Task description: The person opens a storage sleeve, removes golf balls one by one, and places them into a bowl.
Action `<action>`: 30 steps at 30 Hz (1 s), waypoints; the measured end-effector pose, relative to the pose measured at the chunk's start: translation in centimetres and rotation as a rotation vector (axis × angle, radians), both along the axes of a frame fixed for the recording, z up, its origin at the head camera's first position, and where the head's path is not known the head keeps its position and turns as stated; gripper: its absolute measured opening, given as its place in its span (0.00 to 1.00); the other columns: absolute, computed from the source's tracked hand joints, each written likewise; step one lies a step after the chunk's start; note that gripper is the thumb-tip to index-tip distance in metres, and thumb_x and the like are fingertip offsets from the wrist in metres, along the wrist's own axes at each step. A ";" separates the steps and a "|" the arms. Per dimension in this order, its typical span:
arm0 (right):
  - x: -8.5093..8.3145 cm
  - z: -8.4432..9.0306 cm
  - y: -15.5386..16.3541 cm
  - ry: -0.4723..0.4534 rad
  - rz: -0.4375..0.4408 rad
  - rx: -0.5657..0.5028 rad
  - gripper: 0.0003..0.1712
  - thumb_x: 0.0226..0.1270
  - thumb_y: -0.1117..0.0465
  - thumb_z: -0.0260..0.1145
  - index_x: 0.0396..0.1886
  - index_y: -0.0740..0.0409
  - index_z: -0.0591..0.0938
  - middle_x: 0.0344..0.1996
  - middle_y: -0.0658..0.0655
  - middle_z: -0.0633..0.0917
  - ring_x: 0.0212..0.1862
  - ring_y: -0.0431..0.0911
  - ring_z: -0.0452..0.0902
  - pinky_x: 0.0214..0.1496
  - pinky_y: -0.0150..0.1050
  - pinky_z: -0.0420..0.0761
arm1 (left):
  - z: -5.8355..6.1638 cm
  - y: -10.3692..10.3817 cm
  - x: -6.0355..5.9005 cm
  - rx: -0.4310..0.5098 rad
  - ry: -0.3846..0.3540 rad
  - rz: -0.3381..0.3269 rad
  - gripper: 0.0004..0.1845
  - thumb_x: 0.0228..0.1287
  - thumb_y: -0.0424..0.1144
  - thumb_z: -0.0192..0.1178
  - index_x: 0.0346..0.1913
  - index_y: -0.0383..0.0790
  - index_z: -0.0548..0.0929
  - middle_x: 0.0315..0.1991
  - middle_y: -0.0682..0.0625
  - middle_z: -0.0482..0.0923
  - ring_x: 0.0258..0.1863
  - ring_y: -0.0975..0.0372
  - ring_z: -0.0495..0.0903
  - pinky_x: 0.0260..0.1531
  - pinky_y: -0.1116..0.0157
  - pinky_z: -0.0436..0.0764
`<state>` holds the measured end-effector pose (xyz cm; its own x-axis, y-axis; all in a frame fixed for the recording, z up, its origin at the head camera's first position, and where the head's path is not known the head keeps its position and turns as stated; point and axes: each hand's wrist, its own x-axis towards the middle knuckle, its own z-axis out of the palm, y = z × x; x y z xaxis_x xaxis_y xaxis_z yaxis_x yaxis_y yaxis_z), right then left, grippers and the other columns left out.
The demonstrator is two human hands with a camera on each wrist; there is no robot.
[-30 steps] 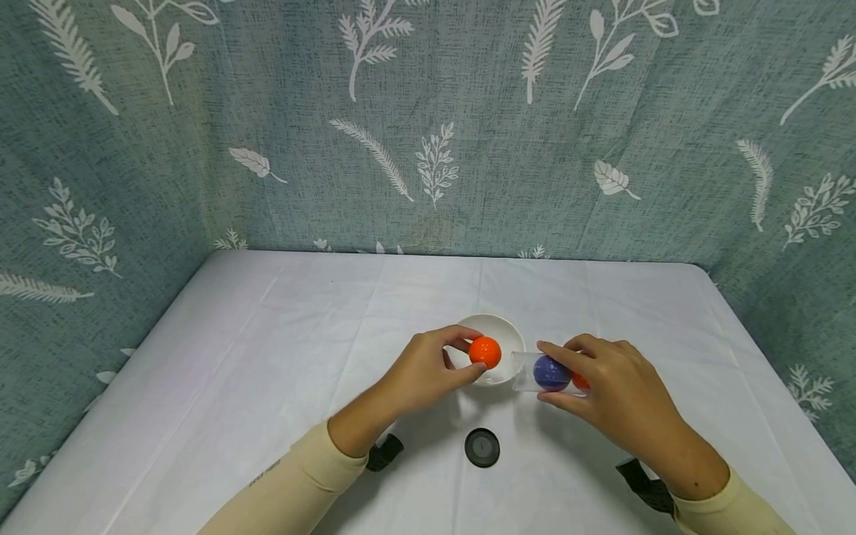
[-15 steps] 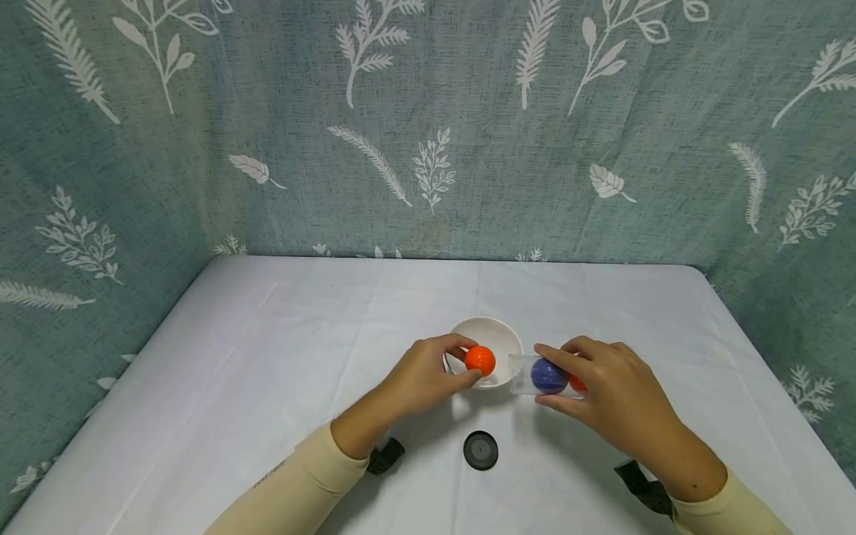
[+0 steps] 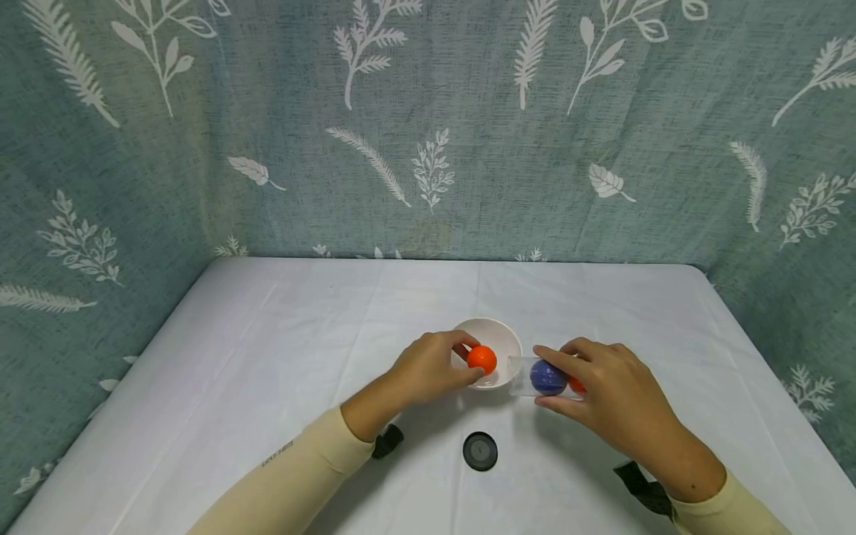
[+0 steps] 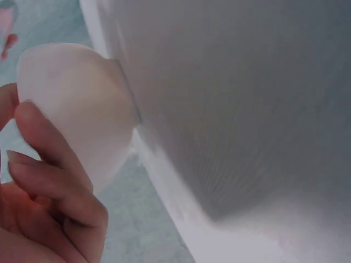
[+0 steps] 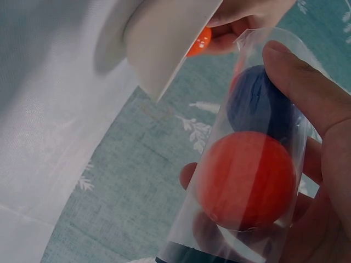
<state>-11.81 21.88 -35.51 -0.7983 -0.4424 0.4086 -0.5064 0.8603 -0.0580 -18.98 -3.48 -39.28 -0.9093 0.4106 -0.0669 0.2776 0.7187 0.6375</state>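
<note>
Left hand [image 3: 431,368] pinches an orange ball [image 3: 481,359] between thumb and fingertips, over the near rim of the white bowl [image 3: 498,336]. Right hand [image 3: 605,394] is clamped on a clear plastic tube [image 5: 247,164] lying sideways, open end toward the bowl. Inside: a blue ball [image 3: 548,377] nearest the mouth, a second orange ball [image 5: 247,178] behind it. Black lid [image 3: 480,450] on the white tablecloth [image 3: 267,357], nearer the person.
</note>
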 end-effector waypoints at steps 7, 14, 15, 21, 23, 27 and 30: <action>-0.1 -0.1 -0.1 -0.020 -0.009 0.009 0.37 0.41 0.40 0.82 0.55 0.43 0.87 0.36 0.50 0.84 0.29 0.37 0.72 0.42 0.47 0.81 | 0.3 0.0 -0.5 -0.075 0.000 -0.043 0.21 0.58 0.51 0.71 0.53 0.49 0.84 0.38 0.57 0.86 0.30 0.65 0.77 0.31 0.66 0.75; -0.1 -0.1 -0.2 -0.022 -0.005 0.010 0.37 0.41 0.39 0.82 0.54 0.44 0.87 0.36 0.50 0.85 0.28 0.36 0.71 0.42 0.46 0.81 | 0.7 0.1 -1.1 -0.130 -0.034 -0.077 0.19 0.57 0.50 0.72 0.49 0.49 0.85 0.36 0.58 0.84 0.32 0.65 0.78 0.36 0.65 0.76; -0.1 -0.1 -0.2 -0.023 -0.005 0.009 0.37 0.41 0.39 0.82 0.54 0.44 0.87 0.36 0.50 0.85 0.28 0.36 0.71 0.42 0.46 0.81 | 0.7 0.2 -1.2 -0.137 -0.045 -0.081 0.19 0.57 0.51 0.73 0.49 0.49 0.85 0.35 0.58 0.84 0.32 0.65 0.78 0.36 0.65 0.76; -0.1 -0.1 -0.3 -0.041 -0.012 0.008 0.36 0.42 0.39 0.82 0.55 0.43 0.87 0.36 0.50 0.85 0.29 0.36 0.71 0.43 0.46 0.81 | 0.9 0.4 -1.7 -0.174 -0.117 -0.100 0.20 0.55 0.53 0.74 0.49 0.52 0.85 0.32 0.61 0.82 0.32 0.65 0.79 0.36 0.64 0.76; 0.0 0.0 -0.3 -0.046 -0.014 0.011 0.36 0.42 0.39 0.82 0.55 0.43 0.87 0.36 0.50 0.84 0.29 0.36 0.71 0.43 0.46 0.81 | 0.9 0.5 -1.8 -0.176 -0.125 -0.106 0.20 0.54 0.52 0.74 0.50 0.52 0.85 0.32 0.61 0.83 0.32 0.65 0.79 0.36 0.64 0.76; 0.0 0.0 -0.2 -0.050 -0.018 0.016 0.36 0.42 0.39 0.82 0.55 0.42 0.87 0.36 0.49 0.84 0.28 0.34 0.69 0.42 0.46 0.80 | 1.1 0.5 -1.9 -0.177 -0.135 -0.118 0.22 0.55 0.51 0.74 0.52 0.52 0.85 0.34 0.60 0.84 0.33 0.65 0.79 0.37 0.64 0.76; 0.1 0.0 -0.2 -0.045 -0.016 0.013 0.36 0.42 0.39 0.82 0.55 0.42 0.87 0.35 0.49 0.84 0.27 0.34 0.69 0.42 0.46 0.80 | 1.3 0.5 -1.9 -0.183 -0.143 -0.124 0.22 0.57 0.53 0.72 0.54 0.53 0.84 0.37 0.59 0.85 0.35 0.65 0.80 0.39 0.64 0.77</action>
<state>-11.75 21.72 -35.50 -0.8227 -0.4346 0.3665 -0.4897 0.8692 -0.0688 -20.87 -3.01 -37.97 -0.8286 0.4877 -0.2750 0.2871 0.7918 0.5391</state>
